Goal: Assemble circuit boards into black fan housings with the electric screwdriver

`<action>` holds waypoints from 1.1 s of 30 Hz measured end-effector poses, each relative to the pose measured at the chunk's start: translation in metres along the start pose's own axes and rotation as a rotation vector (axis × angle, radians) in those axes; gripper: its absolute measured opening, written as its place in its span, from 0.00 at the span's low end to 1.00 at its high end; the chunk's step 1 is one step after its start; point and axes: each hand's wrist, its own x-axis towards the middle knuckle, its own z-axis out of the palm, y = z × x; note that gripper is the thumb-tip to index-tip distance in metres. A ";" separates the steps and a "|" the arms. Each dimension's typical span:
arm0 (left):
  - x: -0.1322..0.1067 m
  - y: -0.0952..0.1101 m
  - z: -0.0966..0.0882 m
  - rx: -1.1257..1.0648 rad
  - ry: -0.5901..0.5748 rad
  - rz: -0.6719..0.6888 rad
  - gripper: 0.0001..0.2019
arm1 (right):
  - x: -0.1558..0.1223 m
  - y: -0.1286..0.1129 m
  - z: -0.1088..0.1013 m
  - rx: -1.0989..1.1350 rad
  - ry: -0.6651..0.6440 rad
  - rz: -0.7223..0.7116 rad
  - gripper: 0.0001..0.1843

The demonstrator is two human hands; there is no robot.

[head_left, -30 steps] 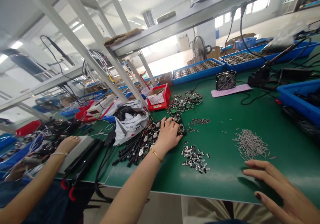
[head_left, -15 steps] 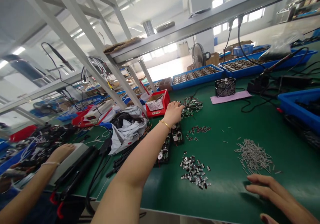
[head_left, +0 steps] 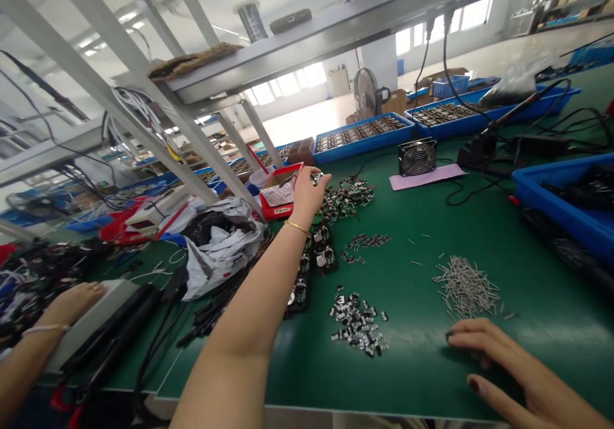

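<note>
My left hand [head_left: 307, 197] is raised over the green mat, its fingertips pinching a small metal component [head_left: 315, 178]. Just right of it lies a heap of small circuit boards [head_left: 348, 200], and below it stand rows of wired boards [head_left: 323, 251]. My right hand [head_left: 499, 366] rests open on the mat, holding nothing, its fingertips near a pile of short grey metal pins [head_left: 465, 287]. A scatter of black-and-silver components [head_left: 355, 324] lies between my hands, with a smaller group of parts [head_left: 367, 243] above it.
A red box [head_left: 279, 194] and a white plastic bag [head_left: 218, 250] stand left of my left hand. Blue trays [head_left: 362, 138] line the back, near a small fan [head_left: 417, 157] and soldering stand [head_left: 474, 149]. A co-worker's hand [head_left: 71, 304] rests on a grey device at left.
My left hand has moved up and left from the boards, now pinching a small component. The view has swung, shifting the bench leftward. My right hand stays low on the mat.
</note>
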 end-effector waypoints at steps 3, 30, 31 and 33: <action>-0.032 0.004 -0.006 -0.249 -0.026 -0.104 0.12 | 0.031 -0.007 -0.005 -0.017 -0.086 0.016 0.14; -0.159 0.012 0.027 -0.537 -0.324 -0.144 0.14 | 0.179 -0.005 0.020 0.011 -0.060 0.046 0.10; -0.162 0.014 0.029 -0.529 -0.339 -0.131 0.14 | 0.177 -0.008 0.022 0.026 -0.022 0.002 0.10; -0.166 0.018 0.032 -0.516 -0.363 -0.107 0.15 | 0.175 -0.014 0.027 0.040 0.034 -0.084 0.09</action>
